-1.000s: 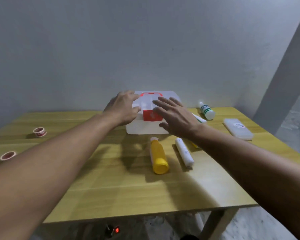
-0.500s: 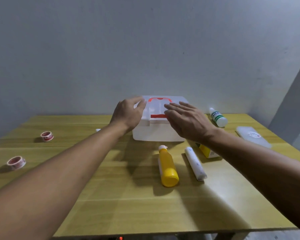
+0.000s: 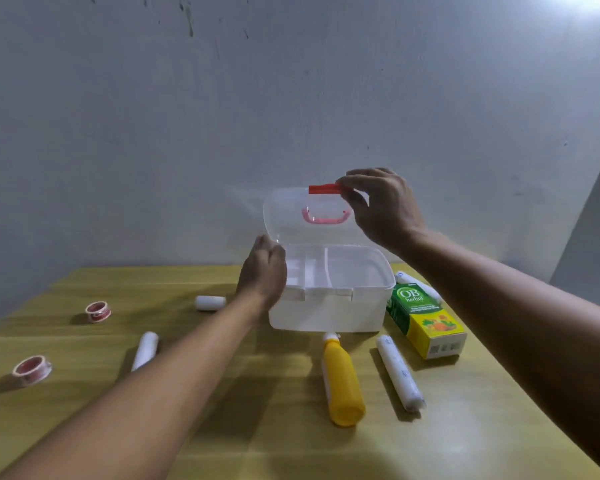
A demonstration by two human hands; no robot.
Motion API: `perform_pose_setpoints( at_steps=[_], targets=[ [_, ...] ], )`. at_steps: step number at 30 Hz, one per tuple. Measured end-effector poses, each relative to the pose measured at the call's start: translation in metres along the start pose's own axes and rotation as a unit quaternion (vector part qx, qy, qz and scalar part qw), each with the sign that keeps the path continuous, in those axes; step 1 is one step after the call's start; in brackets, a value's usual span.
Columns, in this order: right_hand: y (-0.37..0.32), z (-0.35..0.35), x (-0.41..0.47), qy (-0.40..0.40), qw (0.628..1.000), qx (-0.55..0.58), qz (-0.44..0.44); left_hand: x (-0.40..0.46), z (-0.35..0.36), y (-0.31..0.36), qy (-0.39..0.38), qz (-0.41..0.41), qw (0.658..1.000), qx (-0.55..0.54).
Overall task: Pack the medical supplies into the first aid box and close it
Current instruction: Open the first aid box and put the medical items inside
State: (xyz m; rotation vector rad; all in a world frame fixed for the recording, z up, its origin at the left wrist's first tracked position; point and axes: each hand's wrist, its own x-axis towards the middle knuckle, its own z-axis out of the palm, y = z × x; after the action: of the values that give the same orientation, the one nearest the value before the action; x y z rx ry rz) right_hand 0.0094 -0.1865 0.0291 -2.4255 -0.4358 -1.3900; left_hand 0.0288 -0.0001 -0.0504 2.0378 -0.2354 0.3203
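Note:
The white first aid box (image 3: 326, 315) stands open at the table's far middle, with a white divided tray visible inside. Its clear lid (image 3: 291, 220) is tilted up, showing a pink handle and a red latch (image 3: 323, 189) on its top edge. My right hand (image 3: 381, 209) pinches that latch and holds the lid up. My left hand (image 3: 262, 277) grips the box's left side. In front of the box lie a yellow bottle (image 3: 342, 382) and a white roll (image 3: 399, 374). A green and yellow carton (image 3: 425, 323) lies to the right of the box.
Two red tape rolls (image 3: 97, 311) (image 3: 32, 370) sit at the table's left. A white roll (image 3: 145, 349) and a short white roll (image 3: 210, 302) lie left of the box. Another white item (image 3: 416, 284) shows behind the carton. A grey wall stands close behind the wooden table (image 3: 257, 445).
The lid was shut with both hands resting on it; now my right hand has swung it up by the red latch. My left hand moved onto the box's left side.

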Motion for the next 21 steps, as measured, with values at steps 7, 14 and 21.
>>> perform_pose_setpoints(
  at_steps=[7,14,21],
  targets=[
    [0.018,0.017,0.018,-0.108,0.991,-0.063,0.057,-0.006,0.006,-0.015,-0.124,0.056,0.939,0.317],
    [0.034,0.029,0.027,-0.27,0.952,-0.079,0.119,-0.011,0.007,-0.005,-0.117,0.031,0.935,0.332],
    [0.046,-0.009,-0.012,-0.259,0.943,-0.099,0.186,-0.013,0.012,-0.007,-0.055,0.01,0.96,0.276]
  ],
)
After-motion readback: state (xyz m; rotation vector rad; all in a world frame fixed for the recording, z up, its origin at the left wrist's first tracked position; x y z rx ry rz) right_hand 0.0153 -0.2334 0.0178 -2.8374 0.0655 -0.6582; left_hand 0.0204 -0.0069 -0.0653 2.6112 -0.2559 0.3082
